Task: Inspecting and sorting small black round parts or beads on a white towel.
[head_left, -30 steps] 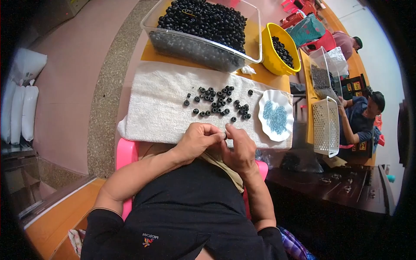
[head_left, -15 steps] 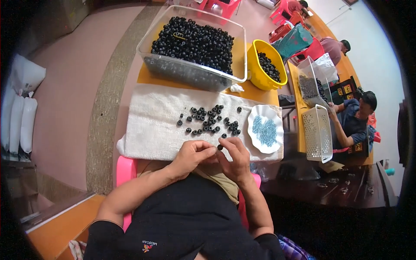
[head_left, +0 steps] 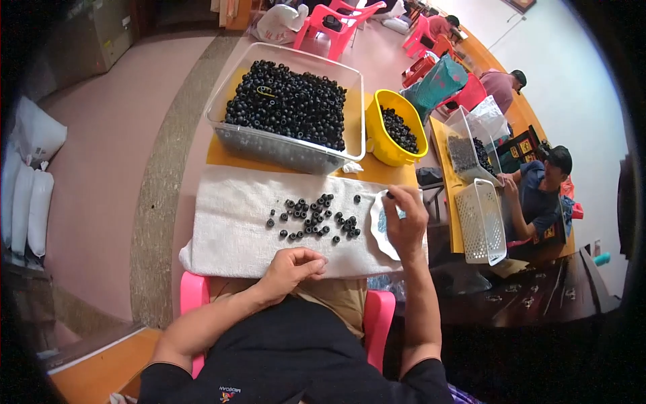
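R hand (head_left: 406,225) over plate (head_left: 377,229), fingertips pinching a bead (head_left: 389,195). L hand (head_left: 291,268) on towel (head_left: 229,229) edge, fingers curled together; can't tell if holding anything.

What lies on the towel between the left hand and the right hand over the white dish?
In the head view, bare white towel separates the left hand and right hand; the scattered black beads sit just beyond that line.
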Tool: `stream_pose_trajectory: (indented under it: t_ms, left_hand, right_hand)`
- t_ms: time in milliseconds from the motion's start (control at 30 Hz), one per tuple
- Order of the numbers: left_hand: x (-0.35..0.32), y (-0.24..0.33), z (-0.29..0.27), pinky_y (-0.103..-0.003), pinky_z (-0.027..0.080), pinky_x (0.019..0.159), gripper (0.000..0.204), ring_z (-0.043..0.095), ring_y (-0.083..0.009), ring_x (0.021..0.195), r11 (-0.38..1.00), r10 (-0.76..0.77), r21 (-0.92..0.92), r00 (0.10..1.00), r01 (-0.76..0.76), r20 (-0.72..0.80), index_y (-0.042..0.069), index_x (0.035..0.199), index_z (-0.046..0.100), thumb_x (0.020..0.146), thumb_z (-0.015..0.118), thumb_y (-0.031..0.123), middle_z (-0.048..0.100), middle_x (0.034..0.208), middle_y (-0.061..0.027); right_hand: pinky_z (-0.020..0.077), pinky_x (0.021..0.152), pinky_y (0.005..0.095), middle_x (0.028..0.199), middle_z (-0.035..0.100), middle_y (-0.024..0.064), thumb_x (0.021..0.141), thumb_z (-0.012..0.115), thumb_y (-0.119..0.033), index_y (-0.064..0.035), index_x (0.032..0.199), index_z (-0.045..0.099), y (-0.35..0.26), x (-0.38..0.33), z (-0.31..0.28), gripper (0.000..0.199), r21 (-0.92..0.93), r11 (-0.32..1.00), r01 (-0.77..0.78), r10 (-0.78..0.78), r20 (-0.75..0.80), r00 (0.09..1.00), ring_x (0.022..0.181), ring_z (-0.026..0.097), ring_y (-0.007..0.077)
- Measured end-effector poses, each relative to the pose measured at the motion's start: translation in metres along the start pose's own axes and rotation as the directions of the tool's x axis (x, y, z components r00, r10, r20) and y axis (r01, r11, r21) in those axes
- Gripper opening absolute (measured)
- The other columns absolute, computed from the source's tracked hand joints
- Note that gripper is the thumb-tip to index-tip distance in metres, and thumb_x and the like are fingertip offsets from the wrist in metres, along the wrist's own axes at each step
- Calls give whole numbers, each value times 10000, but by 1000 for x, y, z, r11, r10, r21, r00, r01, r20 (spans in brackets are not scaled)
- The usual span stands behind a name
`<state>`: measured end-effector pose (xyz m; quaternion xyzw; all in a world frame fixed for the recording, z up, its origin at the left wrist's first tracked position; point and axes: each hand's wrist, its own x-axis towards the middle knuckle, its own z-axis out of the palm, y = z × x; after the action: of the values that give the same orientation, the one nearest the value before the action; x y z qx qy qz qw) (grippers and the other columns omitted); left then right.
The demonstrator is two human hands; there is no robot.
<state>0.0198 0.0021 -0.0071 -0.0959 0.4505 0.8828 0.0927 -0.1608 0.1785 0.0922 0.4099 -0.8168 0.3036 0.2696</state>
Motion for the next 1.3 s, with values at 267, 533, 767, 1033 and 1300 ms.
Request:
stream_pose_trajectory:
  t_ms: [267, 533, 767, 1033, 1300]
  left_hand:
    - [-5, 4, 1, -245, 528, 766, 220, 626, -101, 831, 1000, -5, 3, 998, 5, 62, -32, 1063, 650, 923, 652, 137, 667, 927, -59]
    - [-4, 6, -1, -244, 531, 768, 227, 635, -107, 814, 1000, -23, -8, 998, 23, 55, -40, 1079, 649, 922, 641, 125, 680, 916, -75]
    - [1, 6, -3, -227, 515, 763, 205, 624, -86, 819, 997, 29, 66, 995, -36, 94, -18, 1088, 651, 918, 644, 96, 680, 920, -49]
    - [0, 0, -4, -224, 517, 751, 204, 625, -78, 803, 994, 47, 96, 996, -55, 79, -12, 1083, 658, 919, 647, 109, 684, 911, -42]
    - [-2, 3, -2, -224, 516, 750, 200, 619, -74, 793, 995, 40, 88, 996, -47, 76, -14, 1070, 660, 922, 647, 119, 678, 897, -36]
  right_hand:
    - [525, 773, 352, 1072, 629, 134, 839, 669, -29, -23, 1086, 634, 69, 69, -1, 249, -180, 982, 53, -102, -277, 955, 915, 639, 271]
    - [512, 679, 245, 982, 673, 94, 845, 667, -14, -21, 1033, 672, 113, 80, 12, 189, 98, 958, -270, 274, -27, 961, 759, 650, 143]
    - [535, 680, 275, 810, 671, 84, 793, 667, 29, -19, 945, 667, 36, 22, 17, 159, 105, 954, -279, 210, 430, 878, 729, 658, 137]
    - [487, 868, 376, 978, 675, 85, 764, 724, -84, -46, 968, 673, 23, 3, 27, 214, -130, 992, 0, 69, 529, 846, 992, 589, 294]
    - [472, 888, 393, 1014, 657, 93, 791, 679, -115, -55, 986, 669, 32, 0, 46, 205, -233, 970, 71, 95, 633, 769, 1030, 568, 303]
